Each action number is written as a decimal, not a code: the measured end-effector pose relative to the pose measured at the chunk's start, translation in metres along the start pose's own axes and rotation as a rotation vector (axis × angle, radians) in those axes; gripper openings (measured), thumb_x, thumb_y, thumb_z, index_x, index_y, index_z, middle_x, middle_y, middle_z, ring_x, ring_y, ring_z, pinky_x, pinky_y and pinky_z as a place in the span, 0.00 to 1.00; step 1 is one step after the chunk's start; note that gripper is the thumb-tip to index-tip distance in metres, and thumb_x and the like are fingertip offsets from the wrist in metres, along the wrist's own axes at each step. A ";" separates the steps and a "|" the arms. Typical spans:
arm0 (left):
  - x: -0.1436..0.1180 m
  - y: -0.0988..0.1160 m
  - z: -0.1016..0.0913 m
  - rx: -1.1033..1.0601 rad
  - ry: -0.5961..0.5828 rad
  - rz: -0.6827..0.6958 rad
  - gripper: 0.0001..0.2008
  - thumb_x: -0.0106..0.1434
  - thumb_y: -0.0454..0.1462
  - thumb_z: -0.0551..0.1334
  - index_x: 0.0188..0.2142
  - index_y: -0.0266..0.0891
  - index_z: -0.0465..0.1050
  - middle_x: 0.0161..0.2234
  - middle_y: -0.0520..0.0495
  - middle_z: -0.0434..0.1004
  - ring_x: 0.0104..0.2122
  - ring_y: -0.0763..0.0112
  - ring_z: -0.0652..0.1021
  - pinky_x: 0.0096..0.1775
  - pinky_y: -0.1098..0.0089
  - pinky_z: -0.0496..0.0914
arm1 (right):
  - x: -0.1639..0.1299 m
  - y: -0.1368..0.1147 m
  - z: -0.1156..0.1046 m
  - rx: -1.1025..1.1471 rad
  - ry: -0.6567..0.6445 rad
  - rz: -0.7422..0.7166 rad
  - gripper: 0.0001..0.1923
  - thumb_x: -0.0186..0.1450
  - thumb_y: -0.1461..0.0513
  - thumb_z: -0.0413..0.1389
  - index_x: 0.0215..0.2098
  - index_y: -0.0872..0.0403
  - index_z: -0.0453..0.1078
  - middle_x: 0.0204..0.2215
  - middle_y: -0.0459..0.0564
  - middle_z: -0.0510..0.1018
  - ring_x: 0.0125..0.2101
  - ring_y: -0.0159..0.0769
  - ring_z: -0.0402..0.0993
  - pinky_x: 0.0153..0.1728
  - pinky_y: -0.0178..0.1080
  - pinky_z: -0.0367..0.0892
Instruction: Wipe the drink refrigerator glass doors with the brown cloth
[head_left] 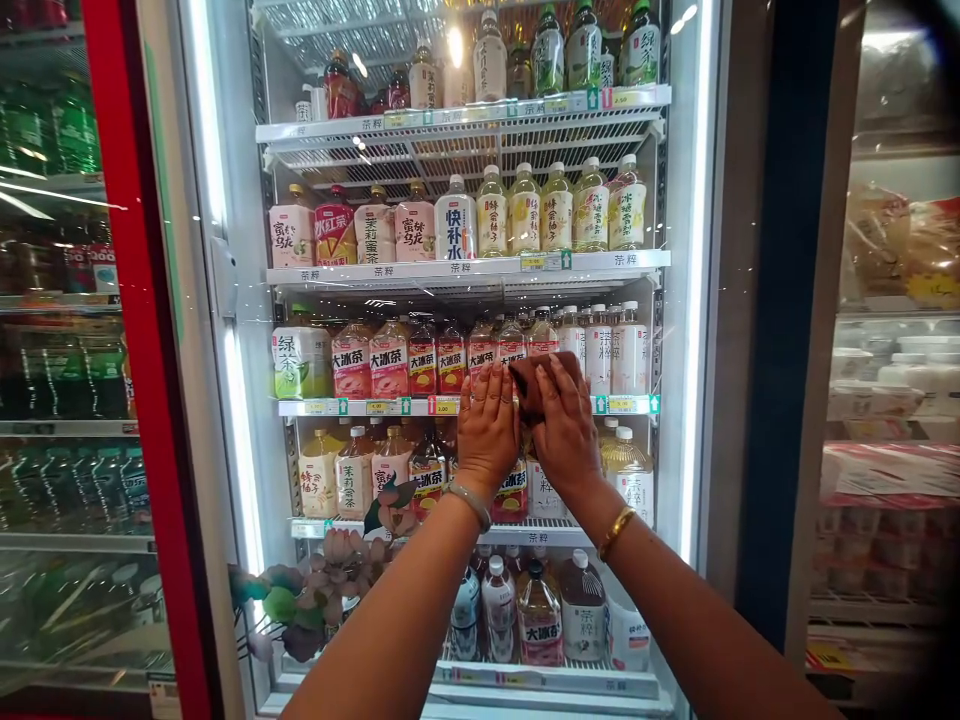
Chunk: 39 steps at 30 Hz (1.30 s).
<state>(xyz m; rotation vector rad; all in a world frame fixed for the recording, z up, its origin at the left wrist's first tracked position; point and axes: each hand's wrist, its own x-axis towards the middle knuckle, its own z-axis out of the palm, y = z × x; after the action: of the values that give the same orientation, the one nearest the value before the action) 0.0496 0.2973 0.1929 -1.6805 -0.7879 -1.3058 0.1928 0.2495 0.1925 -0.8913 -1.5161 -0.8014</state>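
One head-worn camera looks straight ahead and slightly down at a drinks fridge [457, 270] from close range, within arm's reach of its glass door; both forearms rise from the bottom edge, neighbouring coolers fill either side; no second view exists

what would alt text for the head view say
Two bare hands, left hand and right hand, press a dark cloth against the glass door of a lit drinks fridge, in front of shelves packed with bottled teas.
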 end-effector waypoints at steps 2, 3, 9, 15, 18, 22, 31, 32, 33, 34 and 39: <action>-0.002 -0.007 -0.001 0.000 0.016 0.032 0.35 0.72 0.32 0.54 0.75 0.33 0.48 0.72 0.35 0.58 0.75 0.58 0.53 0.74 0.47 0.54 | 0.012 -0.009 0.006 0.000 -0.004 0.012 0.50 0.65 0.73 0.50 0.78 0.41 0.34 0.76 0.47 0.52 0.76 0.46 0.47 0.76 0.61 0.47; -0.002 -0.011 -0.002 -0.002 0.014 0.049 0.34 0.71 0.32 0.54 0.75 0.33 0.50 0.71 0.35 0.60 0.74 0.58 0.55 0.74 0.48 0.56 | 0.014 -0.013 0.008 0.000 -0.017 0.003 0.50 0.65 0.73 0.50 0.78 0.42 0.34 0.76 0.47 0.52 0.76 0.45 0.46 0.77 0.61 0.47; -0.001 -0.025 -0.022 -0.013 -0.049 0.118 0.35 0.72 0.33 0.54 0.75 0.34 0.47 0.74 0.37 0.53 0.75 0.62 0.54 0.74 0.54 0.56 | -0.022 -0.002 -0.001 -0.003 -0.105 -0.153 0.49 0.67 0.73 0.50 0.78 0.42 0.35 0.76 0.47 0.55 0.77 0.45 0.42 0.75 0.60 0.53; -0.005 -0.023 -0.019 0.047 0.027 0.012 0.40 0.73 0.34 0.56 0.77 0.36 0.36 0.74 0.35 0.51 0.75 0.57 0.51 0.74 0.48 0.52 | -0.002 -0.004 -0.003 -0.001 -0.080 -0.066 0.47 0.67 0.71 0.52 0.78 0.39 0.40 0.75 0.46 0.55 0.76 0.49 0.46 0.75 0.65 0.49; -0.008 -0.026 -0.014 -0.005 0.060 0.004 0.41 0.72 0.31 0.55 0.77 0.37 0.34 0.74 0.34 0.53 0.75 0.58 0.53 0.73 0.51 0.59 | 0.012 -0.020 0.008 0.024 -0.081 -0.037 0.48 0.66 0.71 0.52 0.78 0.41 0.40 0.76 0.45 0.53 0.76 0.48 0.45 0.76 0.62 0.49; -0.009 -0.036 -0.022 -0.030 0.015 0.040 0.39 0.71 0.30 0.54 0.77 0.36 0.38 0.74 0.34 0.54 0.74 0.58 0.55 0.72 0.52 0.61 | -0.003 -0.025 0.012 0.014 -0.127 -0.112 0.49 0.65 0.71 0.54 0.78 0.43 0.39 0.76 0.44 0.53 0.76 0.47 0.45 0.76 0.59 0.52; -0.008 -0.057 -0.033 -0.066 -0.041 0.200 0.35 0.73 0.32 0.54 0.76 0.34 0.46 0.73 0.35 0.55 0.75 0.61 0.52 0.72 0.54 0.60 | 0.002 -0.025 0.012 0.022 -0.099 -0.066 0.45 0.67 0.70 0.53 0.78 0.44 0.44 0.76 0.48 0.54 0.76 0.48 0.45 0.77 0.62 0.47; -0.011 -0.057 -0.030 -0.062 -0.011 0.192 0.35 0.72 0.31 0.55 0.75 0.34 0.46 0.73 0.34 0.57 0.75 0.61 0.51 0.72 0.53 0.61 | 0.007 -0.031 0.016 0.027 -0.093 -0.039 0.45 0.67 0.70 0.53 0.78 0.44 0.44 0.76 0.48 0.53 0.76 0.48 0.46 0.77 0.61 0.47; -0.013 -0.057 -0.028 -0.059 0.017 0.182 0.35 0.72 0.31 0.55 0.75 0.35 0.46 0.72 0.34 0.59 0.75 0.61 0.51 0.72 0.52 0.61 | 0.010 -0.036 0.020 0.028 -0.089 -0.021 0.46 0.66 0.71 0.53 0.78 0.44 0.43 0.76 0.48 0.53 0.76 0.49 0.45 0.77 0.62 0.47; -0.015 -0.057 -0.027 -0.057 0.035 0.165 0.36 0.71 0.31 0.56 0.75 0.35 0.46 0.72 0.34 0.59 0.75 0.60 0.50 0.72 0.51 0.61 | 0.012 -0.040 0.022 0.027 -0.085 -0.014 0.47 0.66 0.71 0.53 0.78 0.43 0.43 0.76 0.47 0.54 0.76 0.49 0.45 0.77 0.62 0.47; -0.022 -0.057 -0.031 -0.037 0.040 0.049 0.36 0.71 0.31 0.54 0.76 0.33 0.45 0.74 0.33 0.53 0.76 0.58 0.50 0.73 0.48 0.58 | -0.009 -0.041 0.023 0.029 -0.133 -0.152 0.51 0.65 0.72 0.54 0.78 0.42 0.35 0.76 0.46 0.53 0.77 0.47 0.42 0.76 0.61 0.50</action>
<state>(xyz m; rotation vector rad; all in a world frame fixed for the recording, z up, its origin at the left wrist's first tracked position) -0.0189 0.2959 0.1887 -1.6874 -0.6987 -1.3231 0.1468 0.2486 0.1803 -0.8287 -1.7241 -0.8408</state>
